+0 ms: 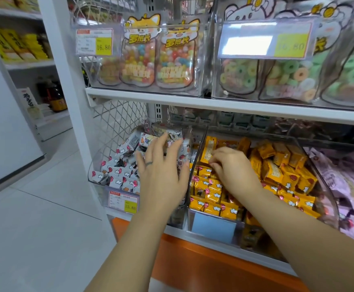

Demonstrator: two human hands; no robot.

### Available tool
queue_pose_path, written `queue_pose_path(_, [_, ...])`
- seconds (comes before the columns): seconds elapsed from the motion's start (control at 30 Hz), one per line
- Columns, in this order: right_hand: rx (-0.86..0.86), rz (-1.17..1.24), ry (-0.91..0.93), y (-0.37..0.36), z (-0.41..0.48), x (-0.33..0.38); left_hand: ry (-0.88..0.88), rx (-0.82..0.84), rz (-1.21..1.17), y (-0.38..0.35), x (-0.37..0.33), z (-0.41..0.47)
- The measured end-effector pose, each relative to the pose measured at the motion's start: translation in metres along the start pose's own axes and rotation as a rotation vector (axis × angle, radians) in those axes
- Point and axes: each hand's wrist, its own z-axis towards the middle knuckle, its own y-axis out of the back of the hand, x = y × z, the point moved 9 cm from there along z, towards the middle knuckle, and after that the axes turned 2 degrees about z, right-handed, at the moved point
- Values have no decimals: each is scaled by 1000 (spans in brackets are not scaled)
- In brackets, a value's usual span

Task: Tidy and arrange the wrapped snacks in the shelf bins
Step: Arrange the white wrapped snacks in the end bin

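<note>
Shelving [214, 106] fills our view, clear bins along its lower level. White wrapped snacks [119, 171] heap in the left bin [97, 183], orange snacks [281, 171] in the middle bin [196, 161], pink snacks [350, 186] at right. Our left hand [161, 171] spreads flat over the white heap, holding nothing. Our right hand [233, 167] sits among orange packets with fingers curled, and we cannot tell whether it grips one. We judge it best to level each heap gently and keep colours apart. We count three lower bins, two upper bins [209, 60], two hands, one ring [148, 163]. The packets are too many to count.
</note>
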Motion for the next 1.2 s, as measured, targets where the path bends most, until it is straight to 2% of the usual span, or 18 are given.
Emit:
queue_pose_path(0.17, [108, -95, -15, -7, -1, 0, -105, -46, -36, -4, -26, -9])
queue_pose_path(0.37, [74, -131, -3, -13, 13, 3, -123, 1, -13, -23, -23, -12])
queue_pose_path(0.57, [10, -7, 38, 15, 1, 0, -114, 28, 40, -32, -25, -12])
queue_pose_path(0.77, [-29, 194, 68, 71, -56, -17, -137, 39, 11, -26, -31, -15])
queue_pose_path(0.9, [-51, 110, 107, 83, -87, -45, -210, 49, 6, -24, -51, -23])
queue_pose_path(1.07, [-90, 0, 28, 93, -106, -75, -312, 96, -33, -29, -80, -31])
queue_pose_path(1.2, [-86, 22, 15, 96, -99, -68, -290, 86, -53, -31, -82, -29])
